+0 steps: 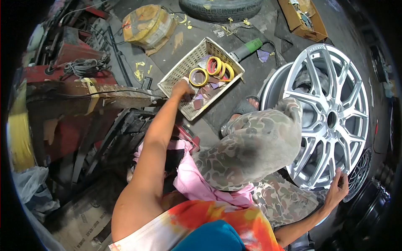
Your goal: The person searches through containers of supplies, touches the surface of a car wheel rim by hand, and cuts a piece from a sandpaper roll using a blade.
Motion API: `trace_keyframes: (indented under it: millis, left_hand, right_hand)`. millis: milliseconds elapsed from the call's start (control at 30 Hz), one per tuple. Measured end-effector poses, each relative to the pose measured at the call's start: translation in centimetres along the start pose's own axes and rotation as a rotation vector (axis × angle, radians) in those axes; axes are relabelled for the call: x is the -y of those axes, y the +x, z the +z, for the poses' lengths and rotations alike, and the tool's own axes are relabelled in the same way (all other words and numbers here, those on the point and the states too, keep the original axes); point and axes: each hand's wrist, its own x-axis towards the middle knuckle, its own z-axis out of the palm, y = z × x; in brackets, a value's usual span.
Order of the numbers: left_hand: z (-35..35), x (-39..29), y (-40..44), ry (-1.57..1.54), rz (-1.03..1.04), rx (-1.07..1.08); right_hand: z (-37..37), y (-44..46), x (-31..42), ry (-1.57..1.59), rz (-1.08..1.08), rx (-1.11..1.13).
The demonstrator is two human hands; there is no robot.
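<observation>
My left hand (182,89) reaches over the near left wall of a cream plastic basket (171,76). Its visible fingers look spread apart, close to small brown sandpaper pieces (198,103); the fingertips are partly hidden. Rolls of yellow masking tape (214,65) lie in the same basket. On my right stands a silver alloy wheel (332,119), tilted, its spoked face toward me and beside my camouflage-covered knee. My right hand (337,188) is at the wheel's lower rim, fingers bent and pressed together; whatever they may hold is too small to make out.
An angle grinder with a green body (252,45) lies behind the basket. Farther back are a taped round package (149,27), a tire (221,9) and an open cardboard box (307,21). Red machinery (79,48) and a beam (121,97) crowd the left. A dark mesh wheel (361,173) lies right.
</observation>
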Motion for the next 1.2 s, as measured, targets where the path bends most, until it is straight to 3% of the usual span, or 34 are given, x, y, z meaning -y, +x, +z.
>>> trace_keyframes:
  millis: [100,167,233,300,333,400,467,600,633,700,867,900,1000,1067,1200]
  left_hand:
    - [3.9,-0.5,-1.1,0.001,-0.102,-0.12]
    - [5.8,0.8,0.4,-0.216,-0.023,-0.25]
    - [5.0,1.5,3.0,-0.294,0.064,-0.181]
    - [3.5,1.1,1.5,-0.356,0.157,-0.406]
    - [3.3,1.4,0.3,-0.351,0.147,-0.391]
    - [2.1,1.4,-2.4,-0.254,0.494,-0.785]
    - [-1.5,1.1,-8.7,-0.307,0.491,-0.227]
    - [-1.9,2.6,-20.4,-0.112,0.566,0.186]
    - [-0.8,3.1,-22.4,0.028,0.428,0.183]
    - [4.5,6.4,-23.6,0.326,0.345,0.182]
    - [12.0,9.8,-22.6,0.57,0.432,-0.157]
    - [12.1,9.8,-22.0,0.484,0.451,-0.028]
    - [12.4,10.3,-23.3,0.519,0.522,-0.138]
    - [11.6,10.9,-24.9,0.277,0.633,-0.207]
    - [12.3,12.2,-24.3,0.181,0.545,-0.239]
  right_hand:
    - [0.1,0.2,0.0,-0.012,0.021,0.03]
    - [0.1,0.3,0.3,-0.015,0.04,0.044]
    - [0.4,0.4,0.2,-0.015,0.054,0.047]
    - [0.5,0.5,-0.2,-0.032,0.058,0.046]
    - [0.4,0.4,0.2,-0.03,0.069,0.056]
    - [0.5,0.4,0.4,-0.037,0.076,0.058]
    - [0.4,0.4,0.9,-0.056,0.096,0.059]
    - [0.6,0.4,0.5,-0.025,0.075,0.052]
    - [0.6,0.5,0.1,-0.02,0.088,0.066]
    - [0.4,0.7,0.0,-0.078,0.059,0.078]
    - [1.0,0.9,-0.3,-0.081,-0.095,0.061]
    - [1.0,0.7,0.1,-0.095,-0.151,0.057]
    - [0.0,1.0,0.4,-0.164,-0.154,0.082]
    - [-1.3,0.8,0.1,-0.159,-0.119,0.118]
    - [-2.3,0.2,-2.3,-0.175,-0.156,0.04]
